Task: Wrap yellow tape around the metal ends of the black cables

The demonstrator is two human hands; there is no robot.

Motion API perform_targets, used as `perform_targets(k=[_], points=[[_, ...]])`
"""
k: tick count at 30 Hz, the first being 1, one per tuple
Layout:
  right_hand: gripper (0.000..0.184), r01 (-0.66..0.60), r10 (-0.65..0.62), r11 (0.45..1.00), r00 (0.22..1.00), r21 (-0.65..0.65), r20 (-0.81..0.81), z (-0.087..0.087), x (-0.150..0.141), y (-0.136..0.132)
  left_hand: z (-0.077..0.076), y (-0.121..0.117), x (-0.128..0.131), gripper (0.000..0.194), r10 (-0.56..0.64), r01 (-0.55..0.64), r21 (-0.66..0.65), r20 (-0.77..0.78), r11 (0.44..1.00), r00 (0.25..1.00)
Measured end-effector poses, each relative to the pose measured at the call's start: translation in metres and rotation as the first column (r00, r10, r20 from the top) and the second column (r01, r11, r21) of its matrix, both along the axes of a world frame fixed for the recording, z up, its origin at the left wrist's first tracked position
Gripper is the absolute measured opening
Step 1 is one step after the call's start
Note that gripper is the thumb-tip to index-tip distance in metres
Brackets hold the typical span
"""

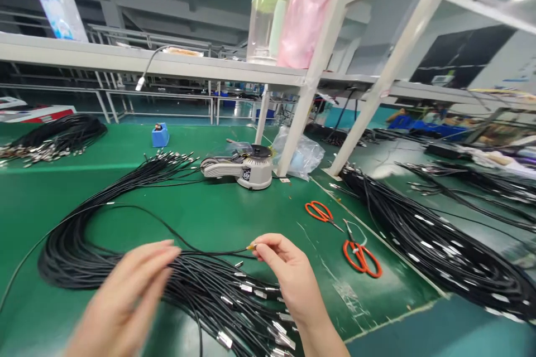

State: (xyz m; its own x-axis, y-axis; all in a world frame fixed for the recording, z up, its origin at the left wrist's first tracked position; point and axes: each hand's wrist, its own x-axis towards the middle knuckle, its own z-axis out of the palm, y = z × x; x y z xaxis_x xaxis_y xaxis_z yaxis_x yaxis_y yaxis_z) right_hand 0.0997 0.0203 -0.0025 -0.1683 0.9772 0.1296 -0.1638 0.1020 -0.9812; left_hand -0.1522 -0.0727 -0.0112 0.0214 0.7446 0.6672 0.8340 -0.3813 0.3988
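My right hand (pixel 288 273) pinches the small gold tip of one thin black cable (pixel 209 252) between thumb and forefinger, just above a big looped bundle of black cables (pixel 125 217) with silver connector ends on the green table. My left hand (pixel 125 295) hovers low at the left over the same bundle, blurred by motion, fingers stretched toward the single cable; whether it touches the cable is unclear.
A grey tape dispenser (pixel 243 168) sits at the table's middle, with two orange scissors (pixel 320 212) (pixel 362 257) to the right. More cable piles lie at right (pixel 439 240) and far left (pixel 58 134). White frame posts (pixel 312 83), a small blue box (pixel 160 135) and a clear bag (pixel 304 153) stand behind.
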Motion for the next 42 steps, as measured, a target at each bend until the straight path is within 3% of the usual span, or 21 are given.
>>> perform_targets(k=[3, 7, 12, 15, 17, 20, 22, 24, 31, 42], points=[[0.011, -0.054, 0.053, 0.996, 0.998, 0.068, 0.019, -0.001, -0.003, -0.008, 0.008, 0.026, 0.065, 0.032, -0.182, 0.181, -0.057, -0.006, 0.982, 0.983], [0.017, 0.002, -0.006, 0.995, 0.999, -0.103, -0.044, -0.005, -0.003, -0.016, -0.007, 0.047, 0.103, 0.017, -0.236, 0.251, -0.086, 0.151, 0.964, 0.96], [0.022, -0.023, 0.005, 0.981, 0.995, -0.19, -0.096, -0.007, -0.005, -0.016, -0.017, 0.047, 0.102, 0.014, -0.251, 0.304, -0.119, 0.331, 0.945, 0.91], [0.023, -0.086, 0.068, 0.976, 0.993, -0.201, -0.092, -0.008, -0.008, -0.011, -0.011, 0.045, 0.101, 0.016, -0.148, 0.307, -0.244, 0.51, 0.92, 0.848], [0.024, -0.112, 0.098, 0.969, 0.992, -0.22, -0.075, -0.008, -0.011, -0.008, -0.007, 0.045, 0.101, 0.016, -0.015, 0.309, -0.357, 0.633, 0.882, 0.774], [0.023, -0.111, 0.106, 0.963, 0.994, -0.245, -0.031, -0.009, -0.016, -0.004, -0.002, 0.047, 0.098, 0.019, 0.176, 0.378, -0.475, 0.777, 0.795, 0.605], [0.023, -0.115, 0.115, 0.96, 0.993, -0.254, -0.015, -0.01, -0.018, -0.002, 0.0, 0.049, 0.096, 0.023, 0.245, 0.449, -0.489, 0.831, 0.747, 0.499], [0.023, -0.137, 0.137, 0.955, 0.99, -0.264, -0.019, -0.011, -0.02, -0.002, 0.0, 0.051, 0.095, 0.024, 0.263, 0.497, -0.475, 0.86, 0.726, 0.438], [0.012, -0.179, 0.193, 0.953, 0.98, -0.243, 0.036, -0.007, -0.021, -0.001, -0.001, 0.05, 0.093, 0.023, 0.245, 0.526, -0.459, 0.871, 0.717, 0.426], [0.022, -0.18, 0.186, 0.956, 0.982, -0.233, 0.004, -0.012, -0.019, -0.003, -0.001, 0.054, 0.088, 0.029, 0.207, 0.632, -0.365, 0.927, 0.684, 0.312]])
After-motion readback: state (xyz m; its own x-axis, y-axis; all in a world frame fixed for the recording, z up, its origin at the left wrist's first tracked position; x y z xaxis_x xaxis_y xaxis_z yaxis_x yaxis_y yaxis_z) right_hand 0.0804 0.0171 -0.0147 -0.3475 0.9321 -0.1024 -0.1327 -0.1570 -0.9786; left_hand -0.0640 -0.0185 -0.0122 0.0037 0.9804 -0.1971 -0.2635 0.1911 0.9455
